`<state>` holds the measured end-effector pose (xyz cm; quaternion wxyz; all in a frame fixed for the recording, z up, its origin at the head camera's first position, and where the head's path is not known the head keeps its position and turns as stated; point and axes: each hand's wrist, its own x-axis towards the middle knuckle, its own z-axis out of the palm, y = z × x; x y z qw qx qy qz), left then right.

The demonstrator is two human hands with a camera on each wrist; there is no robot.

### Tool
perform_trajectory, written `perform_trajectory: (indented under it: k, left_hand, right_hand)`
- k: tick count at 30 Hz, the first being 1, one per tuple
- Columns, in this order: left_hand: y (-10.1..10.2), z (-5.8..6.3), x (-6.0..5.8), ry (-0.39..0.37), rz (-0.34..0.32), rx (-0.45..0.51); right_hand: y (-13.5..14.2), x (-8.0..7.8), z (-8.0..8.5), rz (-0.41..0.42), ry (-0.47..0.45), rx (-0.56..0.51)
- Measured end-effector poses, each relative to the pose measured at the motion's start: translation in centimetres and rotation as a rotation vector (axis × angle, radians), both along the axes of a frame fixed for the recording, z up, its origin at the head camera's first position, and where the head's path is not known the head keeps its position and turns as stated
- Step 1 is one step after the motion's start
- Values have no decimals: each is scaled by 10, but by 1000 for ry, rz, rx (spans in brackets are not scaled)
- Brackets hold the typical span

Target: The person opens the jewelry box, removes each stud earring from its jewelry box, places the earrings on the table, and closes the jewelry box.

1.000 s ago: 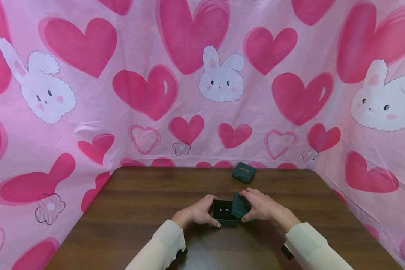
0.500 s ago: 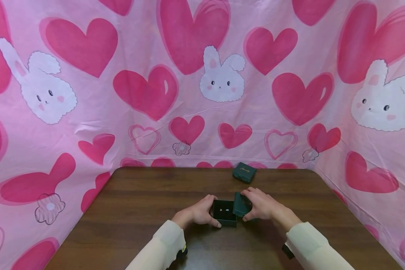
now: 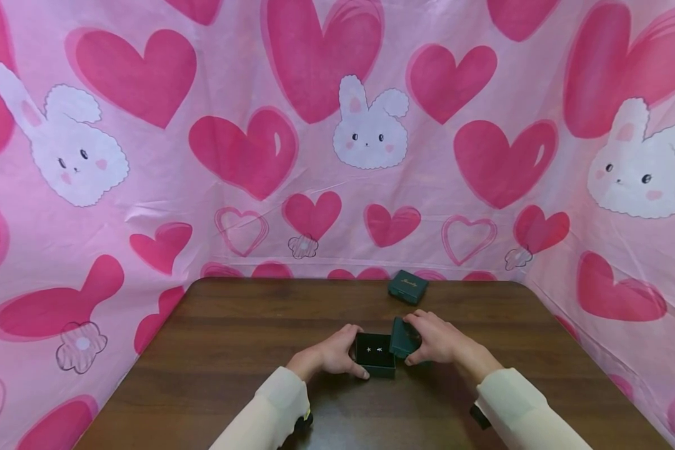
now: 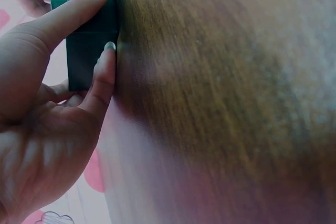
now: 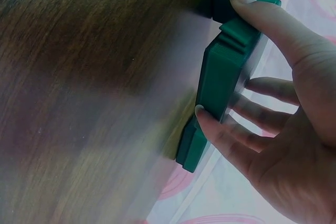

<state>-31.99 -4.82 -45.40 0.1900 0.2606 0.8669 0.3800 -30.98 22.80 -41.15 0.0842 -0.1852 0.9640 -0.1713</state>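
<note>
A dark green jewelry box base [image 3: 381, 372] with a black lining sits on the table, its inside facing up. Two small silvery star-shaped pieces, like stud earrings [image 3: 379, 349], show on the lining. My left hand [image 3: 334, 353] grips the base from its left side, thumb [image 4: 79, 17] along the near wall. To the right, my right hand [image 3: 440, 337] holds the green box lid [image 3: 402, 342] by its edges, tilted, close beside the base's right wall. In the right wrist view the lid [image 5: 223, 72] is between thumb and fingers; whether it touches the base, I cannot tell.
Another green box [image 3: 407, 287] with gold lettering lies toward the table's back edge, behind the right hand. The brown wooden table [image 3: 214, 350] meets a pink cloth backdrop [image 3: 315, 250] printed with hearts and rabbits on three sides.
My right hand and the lid have shifted slightly right and away from me, widening the view of the base's right edge. The left hand and base stay in place.
</note>
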Motion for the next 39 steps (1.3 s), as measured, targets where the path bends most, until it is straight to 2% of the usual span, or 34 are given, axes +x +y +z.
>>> perform_trajectory:
  k: [9,19,39]
  left_hand:
    - [0,1,1,-7,9,0]
    - [0,2,3,-12,13,6]
    - [0,1,0,-3,3,-7]
  right_hand:
    - [4,-2,-2,-23,9,21]
    - [11,-2,-2,-8,17,32]
    - [29,-2,-8,-38,6,34]
